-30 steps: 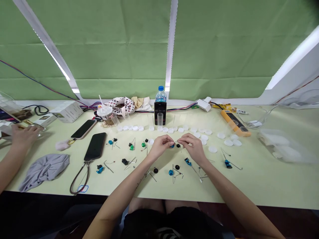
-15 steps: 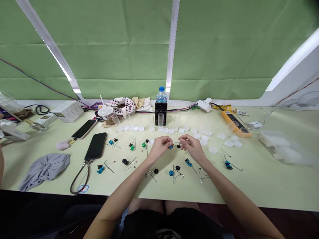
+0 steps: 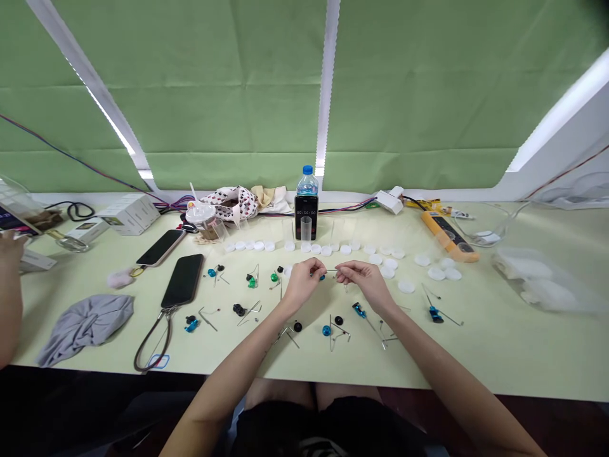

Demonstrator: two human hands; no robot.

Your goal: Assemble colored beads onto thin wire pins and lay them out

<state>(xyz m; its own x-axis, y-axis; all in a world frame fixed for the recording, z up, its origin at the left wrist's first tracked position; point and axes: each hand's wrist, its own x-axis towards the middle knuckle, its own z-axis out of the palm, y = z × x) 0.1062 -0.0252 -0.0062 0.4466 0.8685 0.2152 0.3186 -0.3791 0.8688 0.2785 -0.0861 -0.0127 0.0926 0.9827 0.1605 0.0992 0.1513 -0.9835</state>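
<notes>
Your left hand (image 3: pixel 304 280) is hovering above the worktop (image 3: pixel 514 343) on the near side of the upright phone (image 3: pixel 307 207), thumb and forefinger gripping one end of a thin metal rod (image 3: pixel 332 271). Your right hand (image 3: pixel 366 279) is facing it, nearer you than the phone and to its right, and is apparently pinching the other end, so the rod is spanning the gap between your fingertips. A small blue part (image 3: pixel 322 277) is showing just beneath the left fingertips; whether you are holding it is not clear.

You seem to be at the step of handling and aligning this rod. Your next move is probably calling for a steady left pinch while the right fingers are turning or guiding the end, without springing it loose.

Between you and the phone, a blue knob (image 3: pixel 326 330) and a black disc (image 3: pixel 339 320) are lying slightly right of it, with a long blue piece (image 3: pixel 360 310) farther right. White caps (image 3: pixel 326 251) are lying just before the phone.
</notes>
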